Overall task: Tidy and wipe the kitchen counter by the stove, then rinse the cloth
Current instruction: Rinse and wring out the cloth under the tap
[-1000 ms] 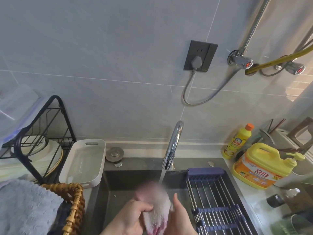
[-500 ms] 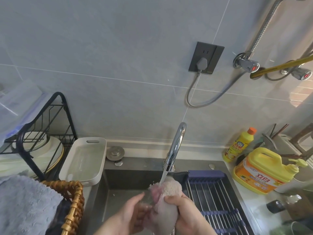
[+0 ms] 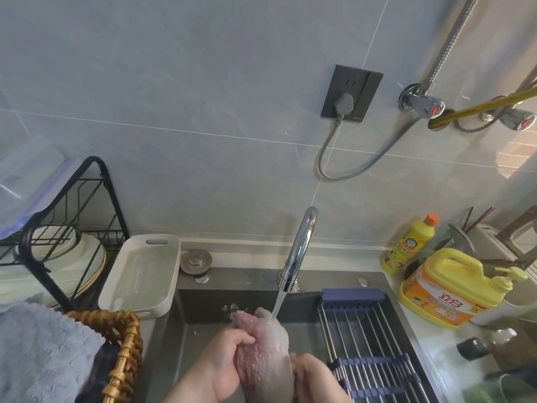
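A wet pink and grey cloth is bunched upright over the dark sink. My left hand grips its left side with curled fingers. My right hand holds its right side lower down. Water streams from the chrome tap onto the cloth's top. Small drops splash off at the cloth's upper left.
A purple roll-up drying rack covers the sink's right part. Yellow detergent jug and yellow bottle stand on the right counter. At left are a white tray, a black dish rack, a wicker basket and a grey towel.
The cloth has been turned and pulled longer between my hands. My left hand rose to grip it higher; my right hand slid down its side. Water keeps running.
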`<state>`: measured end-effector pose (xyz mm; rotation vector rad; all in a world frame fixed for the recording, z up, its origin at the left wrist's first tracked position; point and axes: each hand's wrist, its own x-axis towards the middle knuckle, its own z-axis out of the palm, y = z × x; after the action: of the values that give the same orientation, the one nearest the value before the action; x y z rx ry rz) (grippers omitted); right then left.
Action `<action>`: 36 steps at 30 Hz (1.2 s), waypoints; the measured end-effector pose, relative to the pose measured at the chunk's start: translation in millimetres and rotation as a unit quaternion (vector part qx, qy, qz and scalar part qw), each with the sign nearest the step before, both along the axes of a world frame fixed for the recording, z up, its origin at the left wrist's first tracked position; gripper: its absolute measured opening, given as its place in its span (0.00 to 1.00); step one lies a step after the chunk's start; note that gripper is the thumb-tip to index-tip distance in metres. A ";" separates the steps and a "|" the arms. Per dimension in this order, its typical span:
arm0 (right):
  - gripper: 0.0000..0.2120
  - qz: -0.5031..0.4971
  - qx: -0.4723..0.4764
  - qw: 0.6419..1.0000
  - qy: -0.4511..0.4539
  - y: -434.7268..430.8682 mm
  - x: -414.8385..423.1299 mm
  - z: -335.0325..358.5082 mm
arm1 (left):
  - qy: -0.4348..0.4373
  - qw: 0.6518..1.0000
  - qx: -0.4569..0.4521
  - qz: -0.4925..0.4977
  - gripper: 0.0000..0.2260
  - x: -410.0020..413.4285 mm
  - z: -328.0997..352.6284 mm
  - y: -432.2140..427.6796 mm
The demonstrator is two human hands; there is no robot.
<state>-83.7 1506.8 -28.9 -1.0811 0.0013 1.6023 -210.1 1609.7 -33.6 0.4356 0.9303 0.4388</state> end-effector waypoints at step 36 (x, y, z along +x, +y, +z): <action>0.22 0.038 -0.047 0.916 -0.396 26.5 17.6 9.0 | -0.036 0.992 0.100 0.061 0.06 -12.4 10.9 0.5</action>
<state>-66.1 1533.3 -19.9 -1.7583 -0.5142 1.1364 -222.6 1610.2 -22.7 0.5434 0.8483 0.6588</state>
